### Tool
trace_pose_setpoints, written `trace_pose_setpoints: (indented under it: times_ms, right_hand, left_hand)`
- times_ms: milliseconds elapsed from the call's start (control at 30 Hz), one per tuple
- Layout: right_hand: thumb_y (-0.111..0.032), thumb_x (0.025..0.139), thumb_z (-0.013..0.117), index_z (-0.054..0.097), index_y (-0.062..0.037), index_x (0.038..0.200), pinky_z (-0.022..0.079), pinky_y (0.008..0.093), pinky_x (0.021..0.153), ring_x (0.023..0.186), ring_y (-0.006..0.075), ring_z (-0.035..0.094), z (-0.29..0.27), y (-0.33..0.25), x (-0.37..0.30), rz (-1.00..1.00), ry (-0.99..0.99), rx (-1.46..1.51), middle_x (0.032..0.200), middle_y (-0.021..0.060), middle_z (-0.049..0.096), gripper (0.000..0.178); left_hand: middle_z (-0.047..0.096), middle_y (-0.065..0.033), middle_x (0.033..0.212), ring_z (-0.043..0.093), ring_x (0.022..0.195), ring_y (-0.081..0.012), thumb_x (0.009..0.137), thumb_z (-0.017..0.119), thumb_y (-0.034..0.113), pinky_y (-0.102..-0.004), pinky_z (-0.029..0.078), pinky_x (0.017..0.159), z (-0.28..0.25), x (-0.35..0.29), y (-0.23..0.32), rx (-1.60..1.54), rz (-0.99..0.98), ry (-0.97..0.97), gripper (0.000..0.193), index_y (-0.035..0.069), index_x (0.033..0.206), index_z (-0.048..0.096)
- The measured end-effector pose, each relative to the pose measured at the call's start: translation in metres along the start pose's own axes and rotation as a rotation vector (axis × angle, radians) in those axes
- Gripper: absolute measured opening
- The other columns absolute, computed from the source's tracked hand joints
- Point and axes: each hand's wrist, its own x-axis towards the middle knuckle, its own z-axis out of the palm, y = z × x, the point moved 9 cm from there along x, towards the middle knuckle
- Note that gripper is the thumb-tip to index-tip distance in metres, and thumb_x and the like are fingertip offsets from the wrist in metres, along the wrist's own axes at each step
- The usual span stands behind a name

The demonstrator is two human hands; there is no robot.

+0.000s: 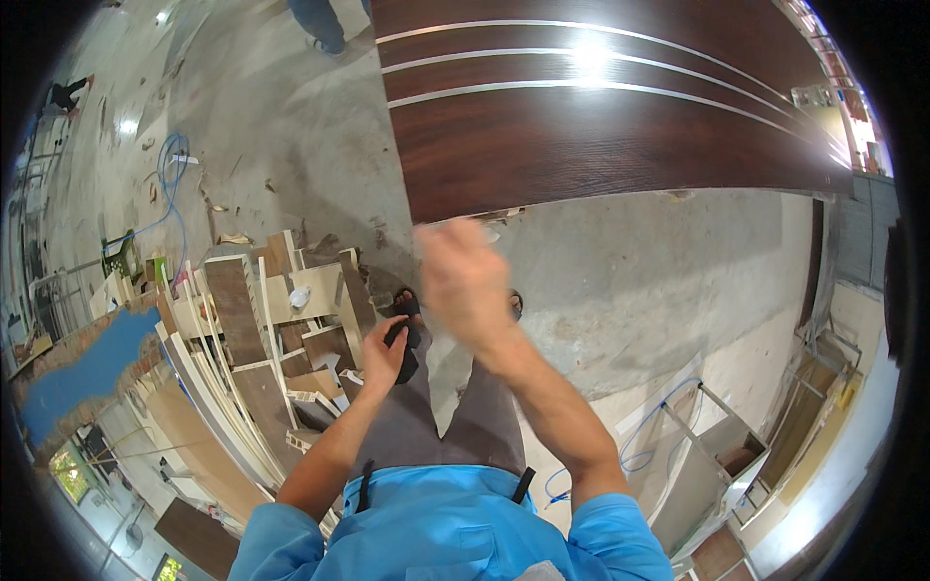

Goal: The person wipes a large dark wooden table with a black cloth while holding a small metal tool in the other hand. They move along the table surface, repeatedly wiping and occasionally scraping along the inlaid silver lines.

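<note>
The big, flat, dark brown wood-look panel [581, 145] with three silver stripes is at the top. The right hand [463, 276] is by its near left corner, too blurry to tell its fingers. The left hand's [384, 356] fingers bend around a small black thing [395, 333]. Brown and white board scraps [237, 310] lie leftward.

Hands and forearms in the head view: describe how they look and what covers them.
The left hand and right hand wear no gloves. Both forearms are bare, with no watch showing, up to short bright-blue sleeves. The right hand is blurred, hiding fine detail.
</note>
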Motion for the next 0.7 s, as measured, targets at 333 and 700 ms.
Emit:
trace_pose_setpoints:
  times_ms: [333,700]
  right_hand:
    - [0.007,0.086,0.076,0.075,-0.0025,0.108,0.052,0.0381,0.067,0.077,0.0269,0.065,-0.004,0.022,-0.004,0.081,0.058,0.13,0.087,0.0116,0.065,0.025]
    - [0.003,0.083,0.078,0.083,-0.0055,0.102,0.052,0.0357,0.065,0.068,0.0247,0.066,-0.183,0.21,-0.034,0.301,0.399,-0.136,0.081,0.013,0.071,0.022]
  left_hand:
    - [0.074,-0.0126,0.118,0.068,0.11,-0.0235,0.101,0.067,0.007,-0.0346,0.049,0.102,-0.094,0.048,0.12,0.041,0.274,0.393,0.024,0.0,0.124,0.071]
    - [0.07,-0.0102,0.119,0.069,0.107,-0.0277,0.09,0.075,0.001,-0.0377,0.054,0.093,-0.001,0.088,0.323,0.323,0.958,0.206,0.035,0.009,0.124,0.074]
